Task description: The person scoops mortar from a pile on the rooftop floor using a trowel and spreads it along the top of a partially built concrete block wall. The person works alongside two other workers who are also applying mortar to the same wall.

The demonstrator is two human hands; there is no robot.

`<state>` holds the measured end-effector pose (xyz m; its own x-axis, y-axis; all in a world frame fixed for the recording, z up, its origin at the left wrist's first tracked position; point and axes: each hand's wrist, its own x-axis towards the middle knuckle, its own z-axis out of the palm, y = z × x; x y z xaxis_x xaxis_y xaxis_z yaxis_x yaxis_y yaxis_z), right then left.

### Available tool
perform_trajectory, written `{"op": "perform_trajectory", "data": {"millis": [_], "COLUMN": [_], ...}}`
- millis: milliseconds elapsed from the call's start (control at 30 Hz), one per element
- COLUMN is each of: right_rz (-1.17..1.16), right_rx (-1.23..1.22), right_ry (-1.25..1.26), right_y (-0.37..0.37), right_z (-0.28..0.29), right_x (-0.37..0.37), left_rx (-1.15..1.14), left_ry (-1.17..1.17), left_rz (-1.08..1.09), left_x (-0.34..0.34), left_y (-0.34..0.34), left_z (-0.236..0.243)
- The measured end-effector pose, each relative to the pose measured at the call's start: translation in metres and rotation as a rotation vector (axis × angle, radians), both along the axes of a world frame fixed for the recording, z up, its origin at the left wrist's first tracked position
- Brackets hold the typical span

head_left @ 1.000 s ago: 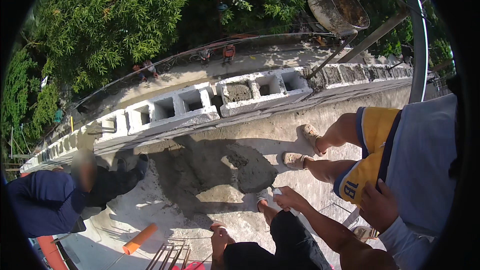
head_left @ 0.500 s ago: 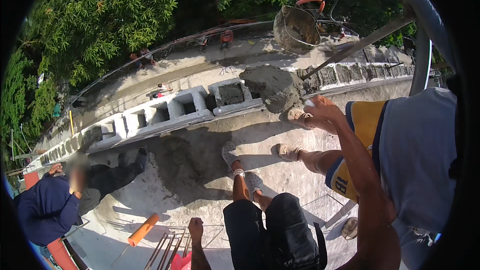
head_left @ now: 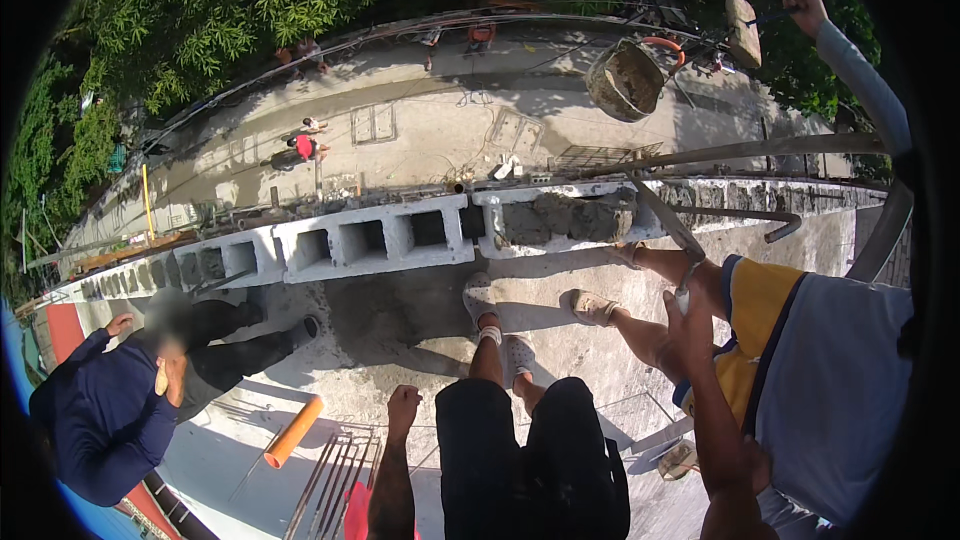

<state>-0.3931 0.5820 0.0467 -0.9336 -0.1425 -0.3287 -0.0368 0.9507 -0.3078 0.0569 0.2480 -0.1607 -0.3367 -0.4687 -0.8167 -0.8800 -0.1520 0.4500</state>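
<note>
My right hand (head_left: pixel 688 328) grips the handle of a trowel (head_left: pixel 664 223), whose thin blade reaches up to the top of a grey hollow-block wall (head_left: pixel 375 240). Wet mortar (head_left: pixel 567 216) fills the block cavities just left of the blade tip. My left hand (head_left: pixel 403 403) is a closed fist with nothing in it, hanging beside my left thigh above a bundle of steel bars (head_left: pixel 333 488). My feet in light clogs (head_left: pixel 497 325) stand close to the wall.
A co-worker in yellow shorts (head_left: pixel 745 325) stands right against my right arm. A mortar bucket (head_left: pixel 626 80) hangs beyond the wall, with another person's hand (head_left: pixel 806 8) raised near it. A person in dark blue (head_left: pixel 105 410) crouches at left. An orange roller (head_left: pixel 293 431) lies on the slab.
My right hand has dropped back from the wall with the trowel, leaving the mortar in the block cavities. The bucket has swung right. My left fist has risen slightly.
</note>
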Motion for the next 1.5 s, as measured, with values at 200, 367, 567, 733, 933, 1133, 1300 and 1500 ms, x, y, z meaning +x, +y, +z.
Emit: {"op": "perform_trajectory", "data": {"millis": [200,367,567,733,933,1133,1300,1500], "right_rz": [-0.299,-0.03,0.093,0.279,0.414,0.571,0.456,0.512], "right_rx": [-0.148,-0.064,0.156,0.307,0.299,0.428,0.298,0.143], "right_ry": [-0.124,-0.159,-0.223,-0.292,-0.184,-0.283,-0.17,-0.105], "right_y": [-0.035,-0.015,-0.005,-0.025,-0.058,-0.065,-0.011,-0.003], "right_z": [-0.109,-0.064,0.052,0.044,0.095,0.049,0.075,0.006], "right_x": [0.046,0.031,-0.018,-0.027,-0.038,-0.041,-0.028,-0.03], "left_rx": [0.0,0.075,0.051,0.036,-0.151,-0.118,-0.156,-0.155], "left_ry": [0.076,0.117,0.113,0.19,0.194,0.352,0.245,0.285], "left_rz": [-0.092,-0.017,-0.046,-0.042,-0.042,-0.118,-0.092,-0.182], "left_x": [-0.039,-0.05,-0.049,-0.067,-0.063,-0.1,-0.082,-0.105], "left_y": [0.002,0.002,0.012,0.037,0.055,0.11,0.118,0.139], "left_z": [-0.014,-0.025,-0.024,-0.02,0.015,0.018,0.041,0.033]}}
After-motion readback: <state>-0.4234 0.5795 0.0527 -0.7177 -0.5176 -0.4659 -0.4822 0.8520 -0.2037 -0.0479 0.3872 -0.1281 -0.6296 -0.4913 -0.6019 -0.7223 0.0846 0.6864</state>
